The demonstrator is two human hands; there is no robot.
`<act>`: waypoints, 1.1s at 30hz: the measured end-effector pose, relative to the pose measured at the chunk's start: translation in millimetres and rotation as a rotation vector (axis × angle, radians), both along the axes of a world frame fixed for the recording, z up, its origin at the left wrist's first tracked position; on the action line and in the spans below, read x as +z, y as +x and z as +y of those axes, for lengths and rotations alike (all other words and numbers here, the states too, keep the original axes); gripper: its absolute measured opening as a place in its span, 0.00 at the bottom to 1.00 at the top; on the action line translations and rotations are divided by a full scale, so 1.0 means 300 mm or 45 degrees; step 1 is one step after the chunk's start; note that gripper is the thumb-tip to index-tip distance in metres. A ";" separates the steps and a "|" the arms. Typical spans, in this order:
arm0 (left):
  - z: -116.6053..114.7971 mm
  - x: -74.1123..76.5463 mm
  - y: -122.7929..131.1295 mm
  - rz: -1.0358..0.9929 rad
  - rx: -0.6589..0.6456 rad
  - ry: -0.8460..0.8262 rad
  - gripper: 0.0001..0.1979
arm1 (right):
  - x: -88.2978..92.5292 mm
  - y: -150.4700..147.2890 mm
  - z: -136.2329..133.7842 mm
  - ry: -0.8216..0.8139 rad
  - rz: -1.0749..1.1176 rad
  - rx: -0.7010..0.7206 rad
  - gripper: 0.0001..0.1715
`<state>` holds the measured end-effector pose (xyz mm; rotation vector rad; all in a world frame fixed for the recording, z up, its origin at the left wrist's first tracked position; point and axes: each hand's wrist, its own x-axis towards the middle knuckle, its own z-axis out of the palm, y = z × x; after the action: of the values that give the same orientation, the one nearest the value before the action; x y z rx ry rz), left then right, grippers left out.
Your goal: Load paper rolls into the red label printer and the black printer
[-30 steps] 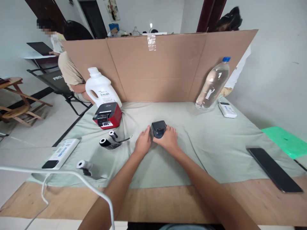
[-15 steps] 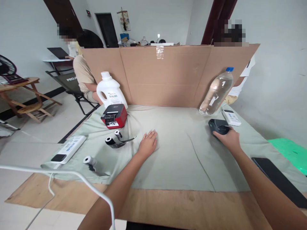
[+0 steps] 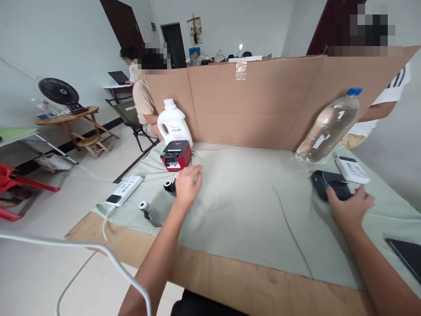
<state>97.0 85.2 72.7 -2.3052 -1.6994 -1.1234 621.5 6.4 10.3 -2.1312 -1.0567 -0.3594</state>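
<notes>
My left hand (image 3: pixel 189 186) is over the paper rolls (image 3: pixel 169 186), its fingers bent and partly hiding them; whether it touches one is unclear. Just behind it sits a red and black printer (image 3: pixel 176 155). Another small roll (image 3: pixel 144 207) stands nearer the front left. On the right, my right hand (image 3: pixel 351 204) has its thumb against a black device (image 3: pixel 330 184) lying on the cloth, with the other fingers spread apart.
A white jug (image 3: pixel 174 123) and a leaning clear bottle (image 3: pixel 329 127) stand before the cardboard screen (image 3: pixel 246 105). White power strips lie left (image 3: pixel 125 191) and right (image 3: pixel 352 169). A dark phone (image 3: pixel 406 259) is at the right edge. People sit beyond the screen.
The view has turned left. My left hand has lifted off the cloth and moved to the paper rolls. My right hand's fingers have spread, loosening around the black device.
</notes>
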 end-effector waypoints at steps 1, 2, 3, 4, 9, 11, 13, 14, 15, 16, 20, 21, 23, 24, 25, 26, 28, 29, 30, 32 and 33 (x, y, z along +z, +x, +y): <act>0.004 0.026 -0.065 -0.075 0.129 0.016 0.17 | -0.004 -0.003 -0.006 0.063 0.031 -0.007 0.55; 0.010 0.047 -0.128 -0.144 0.257 0.004 0.17 | -0.007 -0.004 -0.010 0.122 0.076 -0.018 0.54; 0.017 0.060 -0.187 -0.194 0.377 -0.041 0.17 | -0.009 -0.005 -0.013 0.174 0.122 -0.031 0.54; 0.026 0.066 -0.237 -0.214 0.459 -0.138 0.16 | -0.010 -0.005 -0.014 0.200 0.152 -0.024 0.54; 0.091 0.029 -0.329 0.031 0.414 -0.788 0.25 | -0.012 -0.001 -0.014 0.239 0.185 -0.010 0.52; 0.112 0.008 -0.311 0.168 0.346 -0.835 0.27 | -0.018 0.009 -0.008 0.243 0.184 0.002 0.50; 0.123 -0.006 -0.290 0.243 0.326 -0.841 0.25 | -0.029 0.030 0.005 0.243 0.216 -0.013 0.52; 0.125 -0.011 -0.282 0.259 0.332 -0.851 0.24 | -0.037 0.044 0.015 0.239 0.239 -0.033 0.53; 0.125 -0.013 -0.275 0.270 0.342 -0.861 0.23 | -0.046 0.060 0.025 0.236 0.260 -0.052 0.55; 0.123 -0.014 -0.270 0.285 0.350 -0.868 0.22 | -0.055 0.077 0.035 0.236 0.277 -0.071 0.56; 0.098 -0.004 -0.265 0.337 0.366 -0.871 0.20 | -0.093 0.126 0.059 0.256 0.273 -0.066 0.56; 0.088 0.003 -0.268 0.345 0.372 -0.874 0.20 | -0.101 0.133 0.061 0.257 0.274 -0.067 0.55; 0.061 0.021 -0.278 0.355 0.383 -0.885 0.18 | -0.115 0.146 0.064 0.254 0.278 -0.078 0.53; 0.046 0.031 -0.286 0.359 0.388 -0.894 0.17 | -0.122 0.152 0.066 0.254 0.281 -0.087 0.52; 0.030 0.041 -0.295 0.366 0.393 -0.907 0.16 | -0.128 0.159 0.069 0.255 0.282 -0.096 0.51; 0.013 0.049 -0.304 0.376 0.401 -0.923 0.16 | -0.134 0.165 0.071 0.259 0.283 -0.100 0.51; -0.017 0.062 -0.320 0.404 0.424 -0.973 0.15 | -0.144 0.178 0.077 0.273 0.281 -0.097 0.54; -0.030 0.065 -0.325 0.417 0.439 -1.003 0.15 | -0.148 0.184 0.079 0.280 0.279 -0.090 0.57; -0.041 0.065 -0.328 0.429 0.457 -1.030 0.15 | -0.152 0.190 0.082 0.285 0.275 -0.082 0.62; -0.057 0.060 -0.328 0.445 0.481 -1.064 0.16 | -0.155 0.198 0.087 0.284 0.277 -0.077 0.69; -0.062 0.055 -0.326 0.453 0.485 -1.073 0.17 | -0.155 0.200 0.089 0.281 0.282 -0.081 0.71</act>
<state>-0.7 66.6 89.1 -2.1471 -2.5924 0.1212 681.7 33.1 -36.3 -1.9580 -0.7871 -0.2503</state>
